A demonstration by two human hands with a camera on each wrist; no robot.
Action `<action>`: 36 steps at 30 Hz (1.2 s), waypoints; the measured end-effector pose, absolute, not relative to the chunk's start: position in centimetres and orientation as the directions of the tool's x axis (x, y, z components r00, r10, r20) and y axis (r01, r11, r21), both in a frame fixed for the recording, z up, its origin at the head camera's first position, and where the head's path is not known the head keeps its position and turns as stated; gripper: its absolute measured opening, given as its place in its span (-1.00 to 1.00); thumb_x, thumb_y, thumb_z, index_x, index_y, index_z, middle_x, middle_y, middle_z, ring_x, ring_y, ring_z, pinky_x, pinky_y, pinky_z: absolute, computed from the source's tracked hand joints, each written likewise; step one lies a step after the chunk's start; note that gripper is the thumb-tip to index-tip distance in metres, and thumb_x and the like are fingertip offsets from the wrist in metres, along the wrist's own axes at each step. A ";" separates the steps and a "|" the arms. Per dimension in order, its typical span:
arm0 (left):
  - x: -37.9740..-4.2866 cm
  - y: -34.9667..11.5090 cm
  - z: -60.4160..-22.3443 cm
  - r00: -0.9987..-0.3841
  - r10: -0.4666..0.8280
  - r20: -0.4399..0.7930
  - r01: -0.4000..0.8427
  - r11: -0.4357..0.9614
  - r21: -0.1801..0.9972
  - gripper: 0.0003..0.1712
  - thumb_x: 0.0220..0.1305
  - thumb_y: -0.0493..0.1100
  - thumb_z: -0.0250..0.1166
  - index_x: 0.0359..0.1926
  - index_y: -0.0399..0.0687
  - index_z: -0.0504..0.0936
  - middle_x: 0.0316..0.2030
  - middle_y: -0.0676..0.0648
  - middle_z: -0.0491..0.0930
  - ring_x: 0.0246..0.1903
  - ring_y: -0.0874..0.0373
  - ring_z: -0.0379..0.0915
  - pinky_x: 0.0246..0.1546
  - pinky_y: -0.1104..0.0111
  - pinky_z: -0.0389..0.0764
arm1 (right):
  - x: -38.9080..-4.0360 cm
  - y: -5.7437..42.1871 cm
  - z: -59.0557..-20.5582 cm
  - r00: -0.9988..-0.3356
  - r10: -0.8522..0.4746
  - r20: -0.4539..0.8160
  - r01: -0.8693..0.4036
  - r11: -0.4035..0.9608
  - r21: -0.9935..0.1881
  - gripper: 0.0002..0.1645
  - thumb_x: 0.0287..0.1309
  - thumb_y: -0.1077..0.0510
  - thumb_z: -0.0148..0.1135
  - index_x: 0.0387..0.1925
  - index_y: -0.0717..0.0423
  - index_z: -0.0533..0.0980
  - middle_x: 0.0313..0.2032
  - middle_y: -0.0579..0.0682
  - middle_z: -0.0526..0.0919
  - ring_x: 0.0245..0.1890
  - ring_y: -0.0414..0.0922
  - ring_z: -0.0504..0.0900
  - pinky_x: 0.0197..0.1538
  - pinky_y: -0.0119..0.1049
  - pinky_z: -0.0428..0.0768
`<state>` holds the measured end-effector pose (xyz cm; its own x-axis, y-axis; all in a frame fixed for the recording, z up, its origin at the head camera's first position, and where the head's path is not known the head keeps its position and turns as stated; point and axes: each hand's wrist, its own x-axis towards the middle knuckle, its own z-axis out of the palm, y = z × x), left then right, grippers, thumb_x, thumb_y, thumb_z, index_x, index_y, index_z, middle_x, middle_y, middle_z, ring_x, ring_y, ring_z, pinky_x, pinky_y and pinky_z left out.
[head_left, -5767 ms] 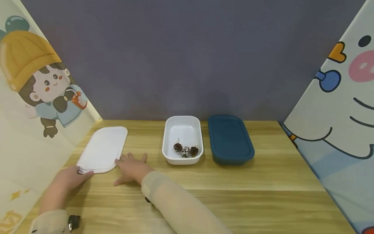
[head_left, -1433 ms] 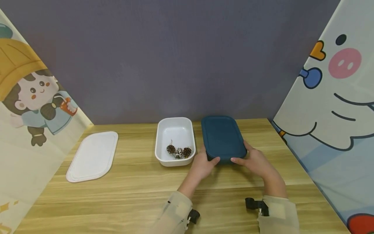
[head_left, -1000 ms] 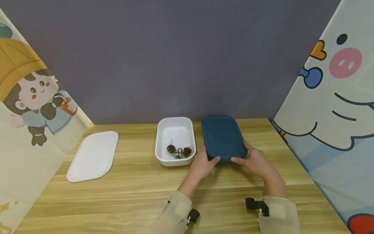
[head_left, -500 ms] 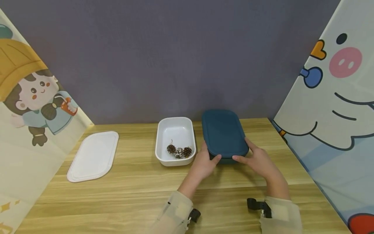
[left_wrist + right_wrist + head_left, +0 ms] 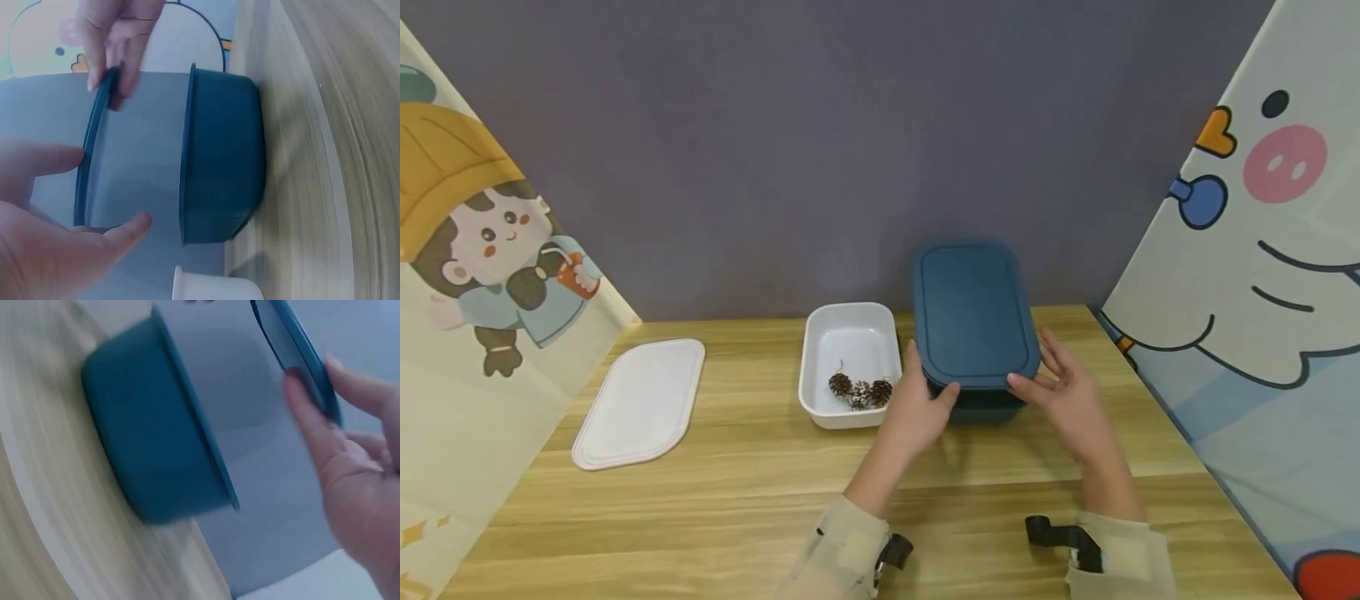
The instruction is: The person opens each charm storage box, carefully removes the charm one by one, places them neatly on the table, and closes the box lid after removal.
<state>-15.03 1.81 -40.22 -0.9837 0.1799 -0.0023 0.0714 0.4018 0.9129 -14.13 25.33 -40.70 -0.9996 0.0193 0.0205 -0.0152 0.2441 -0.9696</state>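
A dark blue lid (image 5: 976, 312) hangs above its matching deep blue container (image 5: 222, 156), with a gap between the two in both wrist views. My left hand (image 5: 917, 408) pinches the lid's near left corner, thumb on the near edge. The right hand (image 5: 1071, 404) pinches the near right corner between thumb and fingers, as the right wrist view shows. In the head view the lid hides most of the container, whose front wall shows below it. Just left stands a white container (image 5: 850, 346) with several small pine cones (image 5: 859, 395) at its near end.
A white lid (image 5: 640, 404) lies flat at the left of the wooden table (image 5: 737, 517). A grey wall (image 5: 775, 167) rises behind the table, and printed panels with cartoon figures flank both sides.
Earlier both hands were at the white lid on the left, then moved to the blue container. Over the last half second the blue lid has risen off the container in both hands.
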 end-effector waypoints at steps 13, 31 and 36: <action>-16.0 -0.4 -38.5 -0.954 0.254 0.158 0.262 0.457 0.850 -0.09 0.49 0.46 0.16 0.64 0.11 0.30 0.74 -0.19 -0.20 0.67 -0.45 -0.25 0.55 -0.40 0.17 | -13.2 18.8 -39.2 -0.970 0.168 0.174 -0.193 -0.101 -0.976 0.08 0.32 0.44 0.37 0.70 -0.11 0.11 0.25 -0.22 0.72 -0.03 -0.34 0.82 -0.01 -0.36 0.80; -14.9 -2.6 -36.3 -0.970 0.160 0.181 0.101 -0.410 0.906 -0.05 0.24 -0.46 0.05 0.64 0.01 0.04 0.45 -0.36 0.47 0.25 -0.16 0.67 -0.02 0.27 0.80 | -13.8 15.1 -39.1 -0.744 -0.157 0.650 -0.635 0.468 -0.614 0.08 0.07 0.38 0.59 0.60 0.08 0.32 0.36 0.12 0.65 0.41 0.07 0.58 0.54 -0.45 0.39; -14.7 -5.0 -36.7 -0.969 0.150 0.194 0.080 -0.554 0.829 -0.07 0.30 -0.50 0.02 0.67 0.01 0.12 0.35 -0.31 0.56 0.03 0.10 0.79 -0.10 0.30 0.82 | -14.1 16.5 -38.6 -0.839 -0.105 0.534 -0.491 0.570 -0.659 -0.02 0.11 0.16 0.63 0.54 0.07 0.41 0.64 0.09 0.28 0.63 0.22 0.27 0.60 0.23 0.30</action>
<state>-14.66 -4.98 -36.69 -0.9694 0.1503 0.1940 0.0801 -0.5537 0.8288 -14.10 16.47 -38.59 -0.8388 -0.1049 0.5342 -0.4908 0.5703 -0.6587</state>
